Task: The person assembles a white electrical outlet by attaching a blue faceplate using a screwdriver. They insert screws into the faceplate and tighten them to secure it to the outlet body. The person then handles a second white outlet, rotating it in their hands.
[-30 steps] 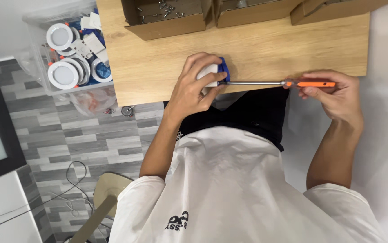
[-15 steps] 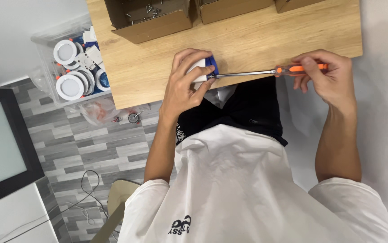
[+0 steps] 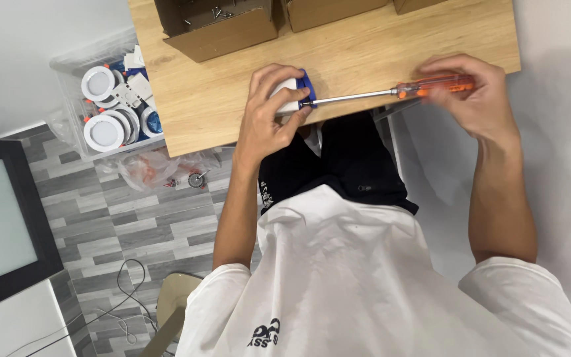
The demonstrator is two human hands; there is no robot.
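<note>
Left hand (image 3: pixel 269 119) is wrapped around a small white-and-blue fitting (image 3: pixel 297 92) at the near edge of the wooden table (image 3: pixel 378 49). Right hand (image 3: pixel 474 99) grips the orange handle of a screwdriver (image 3: pixel 391 92), tip touching the fitting's blue side. Cardboard box (image 3: pixel 216 26) sits at the far edge; a clear bin of round white lights (image 3: pixel 103 112) sits left of the table.

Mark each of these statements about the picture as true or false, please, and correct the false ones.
1. The left hand grips a white and blue part. True.
2. The right hand holds a screwdriver with an orange handle. True.
3. The screwdriver tip points away from the part. False: it meets the part's blue edge.
4. The clear bin of round white fittings stands on the wooden table. False: it stands on the floor beside it.
5. An open cardboard box sits on the table. True.
</note>
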